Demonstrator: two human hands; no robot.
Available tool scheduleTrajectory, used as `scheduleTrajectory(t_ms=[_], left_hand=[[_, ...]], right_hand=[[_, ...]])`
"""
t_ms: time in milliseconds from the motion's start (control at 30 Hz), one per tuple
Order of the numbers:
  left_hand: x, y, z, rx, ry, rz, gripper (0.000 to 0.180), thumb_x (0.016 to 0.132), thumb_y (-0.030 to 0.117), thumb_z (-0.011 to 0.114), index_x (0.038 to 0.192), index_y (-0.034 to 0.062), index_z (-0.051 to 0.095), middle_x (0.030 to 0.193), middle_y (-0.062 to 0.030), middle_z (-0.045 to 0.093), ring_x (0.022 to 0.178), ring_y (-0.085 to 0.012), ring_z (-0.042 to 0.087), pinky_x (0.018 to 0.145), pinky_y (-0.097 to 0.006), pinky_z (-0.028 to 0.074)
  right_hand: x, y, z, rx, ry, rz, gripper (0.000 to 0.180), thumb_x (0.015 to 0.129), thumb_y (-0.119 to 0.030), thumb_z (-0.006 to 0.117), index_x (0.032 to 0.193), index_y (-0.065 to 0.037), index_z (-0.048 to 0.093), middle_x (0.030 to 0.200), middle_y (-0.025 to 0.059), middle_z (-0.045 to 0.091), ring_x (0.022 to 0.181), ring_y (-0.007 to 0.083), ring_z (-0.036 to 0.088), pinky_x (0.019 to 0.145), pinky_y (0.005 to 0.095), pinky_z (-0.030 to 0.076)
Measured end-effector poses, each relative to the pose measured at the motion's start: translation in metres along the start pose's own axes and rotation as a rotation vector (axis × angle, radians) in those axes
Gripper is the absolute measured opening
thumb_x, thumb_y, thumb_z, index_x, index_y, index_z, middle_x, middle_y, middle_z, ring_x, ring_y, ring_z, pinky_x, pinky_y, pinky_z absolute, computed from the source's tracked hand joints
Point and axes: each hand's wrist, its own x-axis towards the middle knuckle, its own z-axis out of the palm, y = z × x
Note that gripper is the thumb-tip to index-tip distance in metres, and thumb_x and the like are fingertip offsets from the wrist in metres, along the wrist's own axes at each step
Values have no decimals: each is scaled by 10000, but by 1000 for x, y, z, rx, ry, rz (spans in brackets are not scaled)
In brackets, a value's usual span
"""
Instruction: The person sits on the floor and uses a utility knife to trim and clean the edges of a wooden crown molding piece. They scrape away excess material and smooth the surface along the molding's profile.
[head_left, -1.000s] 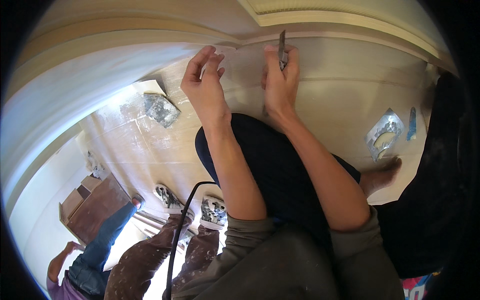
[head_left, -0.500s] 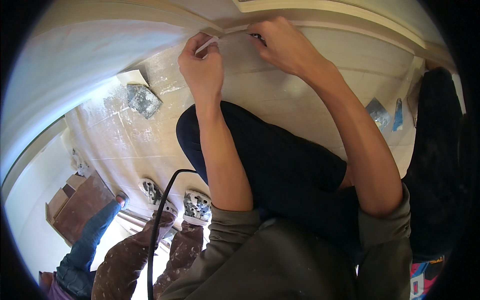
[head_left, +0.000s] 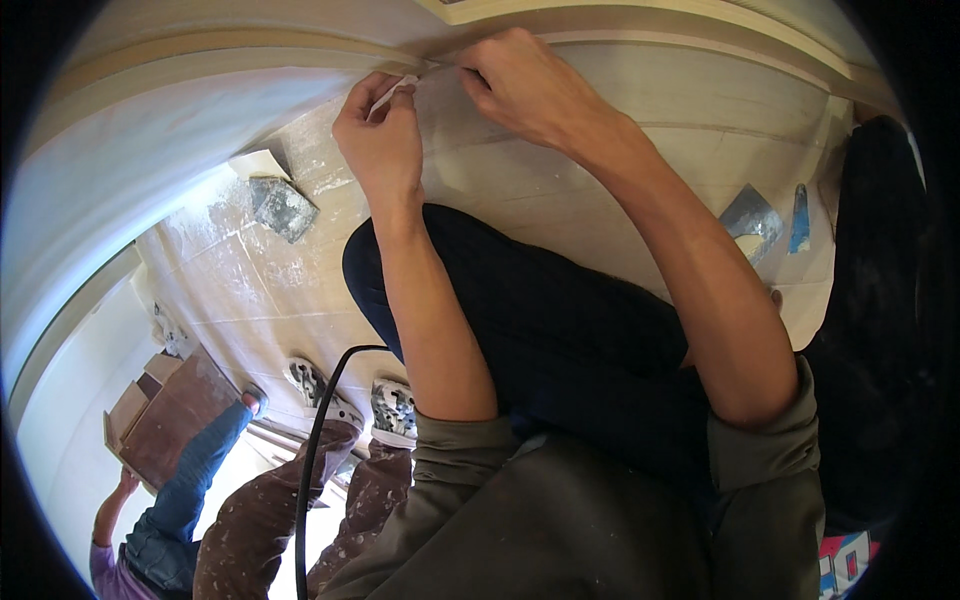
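Note:
At the foot of the wall, where two lengths of pale skirting board [head_left: 590,37] meet in a corner, both hands work close together. My left hand [head_left: 385,145] pinches a small white strip [head_left: 393,97], thin like tape or paper, between thumb and fingers. My right hand [head_left: 525,90] is closed, its knuckles up, just right of the corner. A thin, slender tool [head_left: 445,65] sticks out of it toward the corner; its handle is hidden in the fist, so its exact kind does not show.
A plaster-smeared grey plate [head_left: 283,207] lies left on the covered floor [head_left: 240,275]. Right are another grey plate [head_left: 752,222] and a narrow blue scraper [head_left: 800,218]. A black cable [head_left: 318,430] loops beside me. Two people stand behind, one touching a brown box [head_left: 170,415].
Both hands have shifted slightly left, the right one coming nearer the corner and the left hand. The person in jeans now shows a hand at the brown box.

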Motion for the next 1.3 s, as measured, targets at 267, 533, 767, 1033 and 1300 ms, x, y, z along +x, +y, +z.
scheduleTrajectory(t_ms=[267, 533, 767, 1033, 1300], left_hand=[[1, -2, -1, 10, 3, 9, 273, 868, -16, 643, 1130, -86, 674, 1075, -149, 716, 918, -184, 667, 801, -280, 503], [1, -1, -3, 82, -45, 3, 329, 901, -6, 576, 1213, -88, 637, 1167, -166, 680, 1022, -243, 694, 848, -330, 548], [0, 1, -3, 88, -44, 11, 325, 900, -10, 562, 1205, -92, 641, 1158, -172, 679, 1039, -253, 693, 854, -329, 545], [2, -3, -2, 12, 9, 28, 244, 863, -5, 649, 1091, -81, 694, 1047, -149, 724, 899, -198, 676, 819, -292, 503], [2, -3, -3, 25, 15, 23, 243, 858, -3, 647, 1083, -79, 698, 1048, -148, 727, 904, -204, 679, 824, -297, 500]], right_hand=[[-5, -7, -9, 161, 15, 64, 165, 836, -80, 603, 805, 46, 704, 764, 284, 649, 754, 442, 668, 743, 486, 559], [-1, 5, 1, 53, 16, 37, 159, 824, -71, 610, 820, 46, 717, 769, 287, 652, 756, 442, 672, 724, 485, 559], [2, 3, -2, 30, 31, -37, 116, 836, -44, 630, 867, 51, 687, 719, 249, 632, 610, 366, 614, 624, 426, 514], [1, 8, -4, 126, 53, -34, 161, 814, -84, 615, 842, 26, 728, 787, 264, 673, 729, 415, 679, 738, 465, 564], [0, 15, -2, 46, 12, -13, 169, 805, -95, 621, 870, 9, 737, 792, 269, 677, 747, 419, 683, 744, 478, 564]])
